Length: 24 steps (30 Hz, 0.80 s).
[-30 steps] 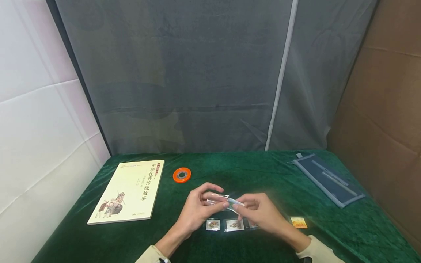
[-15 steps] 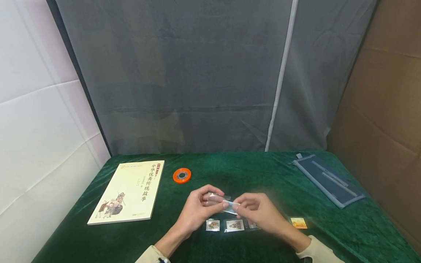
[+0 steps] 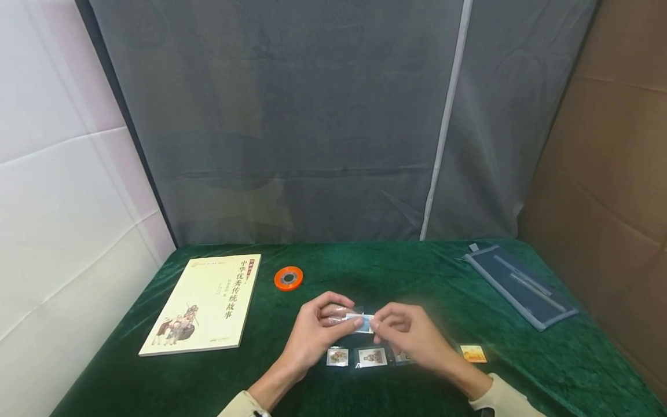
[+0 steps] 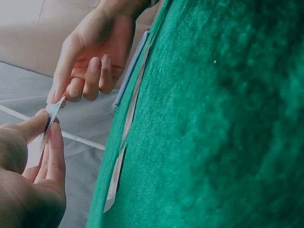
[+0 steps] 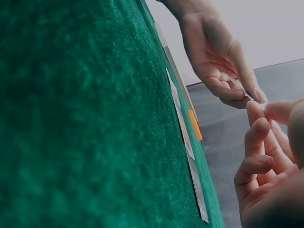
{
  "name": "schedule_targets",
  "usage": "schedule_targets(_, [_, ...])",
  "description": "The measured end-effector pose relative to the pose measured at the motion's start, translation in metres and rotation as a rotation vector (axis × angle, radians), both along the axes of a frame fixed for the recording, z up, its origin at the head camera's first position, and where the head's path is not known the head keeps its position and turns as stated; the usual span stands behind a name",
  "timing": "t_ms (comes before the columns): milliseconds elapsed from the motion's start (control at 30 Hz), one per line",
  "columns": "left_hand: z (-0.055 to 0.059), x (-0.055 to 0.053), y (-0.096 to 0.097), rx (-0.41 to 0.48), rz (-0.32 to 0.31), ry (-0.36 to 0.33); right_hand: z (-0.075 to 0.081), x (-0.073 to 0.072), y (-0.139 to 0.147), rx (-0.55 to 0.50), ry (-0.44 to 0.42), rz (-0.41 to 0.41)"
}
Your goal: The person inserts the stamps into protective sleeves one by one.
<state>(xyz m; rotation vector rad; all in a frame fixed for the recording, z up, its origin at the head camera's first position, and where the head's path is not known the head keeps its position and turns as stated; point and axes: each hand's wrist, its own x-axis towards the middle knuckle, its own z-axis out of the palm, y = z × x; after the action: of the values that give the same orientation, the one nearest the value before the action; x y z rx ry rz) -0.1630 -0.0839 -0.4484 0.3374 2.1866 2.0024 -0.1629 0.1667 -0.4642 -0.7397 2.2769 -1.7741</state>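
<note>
Between both hands, above the table, is a small blue-and-white stamp (image 3: 364,325) with a clear plastic sleeve (image 3: 336,316) at its left side. My left hand (image 3: 311,331) pinches the sleeve and the stamp's left part between thumb and fingers. With thumb and forefinger, my right hand (image 3: 411,335) pinches the stamp's right edge. How far the stamp lies inside the sleeve I cannot tell. Below the hands, a row of sleeved stamps lies on the cloth: a left one (image 3: 337,357), a middle one (image 3: 372,358), and a right one (image 3: 403,359) partly hidden by my right hand.
An orange-yellow stamp (image 3: 473,353) lies right of my right hand. On the green cloth (image 3: 312,394) are also a cream book (image 3: 208,301) at left, an orange ring-shaped roll (image 3: 288,278) behind the hands, and a grey-blue zip pouch (image 3: 516,284) at back right.
The stamp has turned from slanting to nearly level, its blue face showing more, and has shifted slightly left toward my left hand. My right hand has moved slightly left and up with it.
</note>
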Motion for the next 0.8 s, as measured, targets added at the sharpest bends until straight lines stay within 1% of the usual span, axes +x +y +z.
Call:
schedule_targets(167, [0.0007,0.001,0.0012,0.002,0.016,-0.004,0.0002,0.0006,-0.0011,-0.001,-0.003,0.003])
schedule_targets(400, [0.002,0.0028,0.0029,-0.015,-0.013,-0.001,0.0,0.0017,-0.0029,0.0,-0.001,0.011])
schedule_targets(600, [0.0017,0.0033,0.0038,-0.019,-0.012,-0.007,0.0008,0.0021,-0.0033,0.015,-0.008,0.02])
schedule_targets(700, [0.0014,0.0034,0.0038,-0.009,-0.019,-0.014,0.0009,0.0021,-0.0034,0.02,-0.013,0.024])
schedule_targets(800, [0.0012,0.0033,0.0036,0.007,-0.039,-0.022,0.0006,0.0022,-0.0034,0.026,-0.014,0.023])
